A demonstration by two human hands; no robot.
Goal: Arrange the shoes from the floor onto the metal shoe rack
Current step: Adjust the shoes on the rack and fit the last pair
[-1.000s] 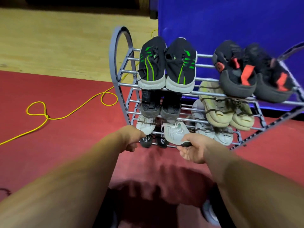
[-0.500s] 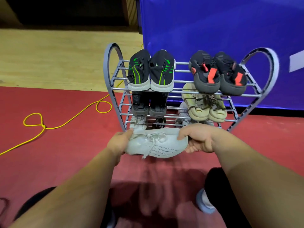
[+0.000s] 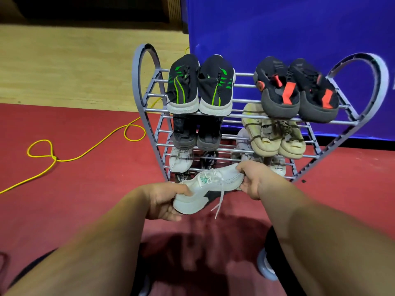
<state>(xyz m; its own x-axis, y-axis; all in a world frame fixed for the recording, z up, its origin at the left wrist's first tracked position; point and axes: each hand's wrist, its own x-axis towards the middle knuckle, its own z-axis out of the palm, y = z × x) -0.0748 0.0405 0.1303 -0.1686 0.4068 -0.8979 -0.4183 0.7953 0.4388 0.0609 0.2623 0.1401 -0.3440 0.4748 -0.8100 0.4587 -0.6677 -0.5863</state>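
I log the shoe rack (image 3: 382, 84) on the floor, far centre, panel (image 3: 277, 28) behind. Top shelf: top-left pair (image 3: 186, 88), top-right pair (image 3: 297, 88). Second shelf: lower-left pair (image 3: 196, 133), lower-right pair (image 3: 273, 135). Near the rack: loose shoe (image 3: 209, 189) between left hand (image 3: 162, 201) and right hand (image 3: 254, 180). Cable (image 3: 89, 150) on the floor, left.

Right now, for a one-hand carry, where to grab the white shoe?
Probably the midfoot, from above. The shoe lies crosswise, the left hand gripping one end and the right hand the other, so its middle is bare and likely balanced. Pinch sole and upper; mind the loose lace.
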